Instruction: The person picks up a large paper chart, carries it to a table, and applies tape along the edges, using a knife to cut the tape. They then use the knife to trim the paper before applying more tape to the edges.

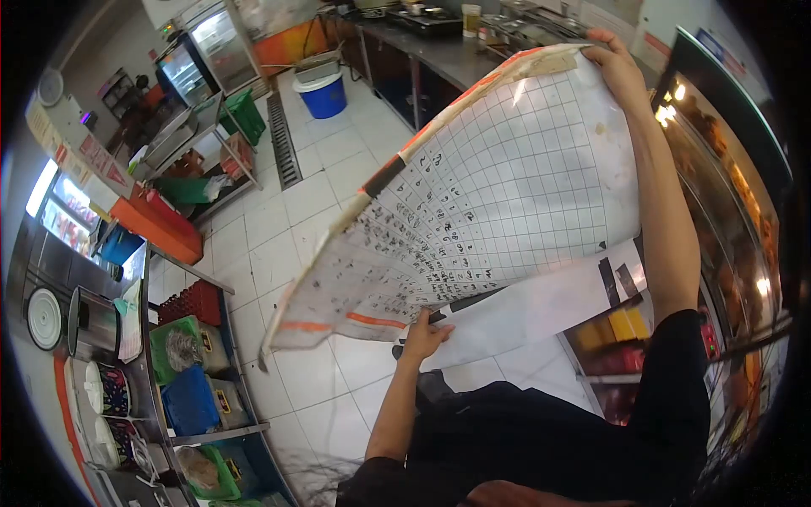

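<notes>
A large white gridded chart (541, 160), curved and worn at its edges, spans the middle of the view. Handwritten rows fill its lower left part, and the outer edge carries orange and black tape. My right hand (612, 63) grips its top right corner, arm raised, fingers wrapped over the edge. Low down, my left hand (427, 336) is closed at the bottom edge, thumb up against the written side. A plain white panel (532, 308) with black tape strips (615, 280) extends along that bottom edge, next to my left fingers.
Lit glass cabinet (718, 186) close on the right. At left, a steel rack holds green and blue bins (190, 397), with a rice cooker (95, 324) on the counter above. Blue bucket (323, 95) and floor drain (283, 139) lie ahead; a steel counter (422, 46) runs behind the chart.
</notes>
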A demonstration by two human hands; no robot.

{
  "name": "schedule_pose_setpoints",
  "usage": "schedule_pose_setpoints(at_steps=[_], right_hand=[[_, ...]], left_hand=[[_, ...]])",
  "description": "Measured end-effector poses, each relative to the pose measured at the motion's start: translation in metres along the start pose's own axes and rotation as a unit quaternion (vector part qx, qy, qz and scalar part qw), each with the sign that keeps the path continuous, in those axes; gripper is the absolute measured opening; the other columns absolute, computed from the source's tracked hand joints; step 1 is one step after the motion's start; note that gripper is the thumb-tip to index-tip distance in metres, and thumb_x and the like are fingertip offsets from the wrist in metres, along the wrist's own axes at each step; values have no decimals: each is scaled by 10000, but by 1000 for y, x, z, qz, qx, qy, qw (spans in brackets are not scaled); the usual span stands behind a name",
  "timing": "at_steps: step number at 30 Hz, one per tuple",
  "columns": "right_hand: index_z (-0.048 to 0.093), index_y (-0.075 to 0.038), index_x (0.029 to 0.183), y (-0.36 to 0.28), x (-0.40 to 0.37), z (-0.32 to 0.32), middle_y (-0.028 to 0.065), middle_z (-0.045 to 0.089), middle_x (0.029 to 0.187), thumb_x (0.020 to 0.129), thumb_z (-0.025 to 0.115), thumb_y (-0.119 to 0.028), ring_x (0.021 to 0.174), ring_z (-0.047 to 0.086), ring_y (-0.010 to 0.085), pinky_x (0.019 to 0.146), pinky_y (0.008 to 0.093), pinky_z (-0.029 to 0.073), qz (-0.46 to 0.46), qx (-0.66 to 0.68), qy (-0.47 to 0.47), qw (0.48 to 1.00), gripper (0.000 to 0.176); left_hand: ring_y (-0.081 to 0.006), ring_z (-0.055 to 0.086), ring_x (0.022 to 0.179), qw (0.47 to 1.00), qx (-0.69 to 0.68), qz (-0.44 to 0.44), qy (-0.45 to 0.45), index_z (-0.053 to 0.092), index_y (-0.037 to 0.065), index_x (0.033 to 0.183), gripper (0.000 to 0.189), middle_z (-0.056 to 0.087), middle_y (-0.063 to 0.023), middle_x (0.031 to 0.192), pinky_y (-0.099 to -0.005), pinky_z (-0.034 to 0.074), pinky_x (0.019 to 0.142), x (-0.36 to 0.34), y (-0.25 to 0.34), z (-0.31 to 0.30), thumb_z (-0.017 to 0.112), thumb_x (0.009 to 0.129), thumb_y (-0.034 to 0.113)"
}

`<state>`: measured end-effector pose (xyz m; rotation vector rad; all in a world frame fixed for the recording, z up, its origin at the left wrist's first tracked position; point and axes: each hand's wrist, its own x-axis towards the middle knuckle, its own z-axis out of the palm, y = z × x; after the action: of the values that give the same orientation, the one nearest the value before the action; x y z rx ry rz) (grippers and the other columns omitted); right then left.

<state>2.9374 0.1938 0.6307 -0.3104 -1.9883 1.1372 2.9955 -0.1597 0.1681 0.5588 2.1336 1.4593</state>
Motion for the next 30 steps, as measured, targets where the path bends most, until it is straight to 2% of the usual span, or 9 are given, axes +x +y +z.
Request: schedule_pose_setpoints(at_steps=[9,12,16,19,22,25,27,28,30], right_hand=[[657,-115,1037,86,33,17,14,650,891,820,593,-92,799,563,76,713,191,436,-44,3,-7,999,227],[662,-111,1055,97,23,13,20,653,907,814,582,-90,814,566,85,736,194,432,-3,20,-4,1000,254],[695,-125,1067,124,38,29,26,660,888,768,582,-113,823,582,104,747,229,451,-16,-74,19,997,319],[682,-134,1121,218,84,30,34,671,971,764,572,-126,893,585,118,810,231,441,-24,-91,37,995,374],[675,-106,1126,277,145,53,48,664,1080,769,561,-121,992,577,127,883,230,414,37,-50,6,998,374],[632,-72,1171,284,131,107,71,644,1147,777,538,-89,1042,569,157,909,249,408,40,-9,26,999,405],[590,-74,1216,327,146,133,90,631,1155,775,528,-62,1091,553,182,946,291,397,-120,-12,-74,990,446],[586,-65,1195,332,148,146,98,611,1173,765,520,-38,1117,542,202,967,314,392,-87,-20,-158,983,436],[587,-52,1129,332,146,171,118,595,1169,736,535,-29,1128,536,249,973,355,393,-162,-116,-197,960,397]], left_hand=[[-252,680,626,997,62,40,27,373,-14,1120,582,679,-141,674,-326,504,601,36,-56,7,689,834,382],[-264,674,605,992,109,52,28,393,-23,1093,566,676,-130,660,-341,502,576,41,-73,-3,693,828,376],[-262,669,588,985,152,76,40,414,-24,1076,559,673,-118,643,-344,503,569,48,-64,-43,705,815,375],[-227,676,598,974,202,83,60,429,-17,1033,526,678,-102,648,-329,516,586,55,-60,-75,695,820,385],[-227,669,587,967,197,114,111,498,8,975,449,669,-78,622,-340,511,576,70,-7,-131,678,828,392],[-226,666,583,947,247,132,158,508,15,956,433,665,-73,615,-343,509,573,104,23,-190,675,830,394],[-226,665,580,927,300,126,189,515,19,943,423,663,-70,611,-345,508,571,125,40,-224,672,832,395],[-226,664,578,917,328,112,198,519,21,936,418,662,-68,608,-346,507,570,134,50,-242,671,832,396],[-226,662,575,898,377,79,212,525,25,924,408,660,-65,604,-347,506,568,158,62,-270,668,833,397]])
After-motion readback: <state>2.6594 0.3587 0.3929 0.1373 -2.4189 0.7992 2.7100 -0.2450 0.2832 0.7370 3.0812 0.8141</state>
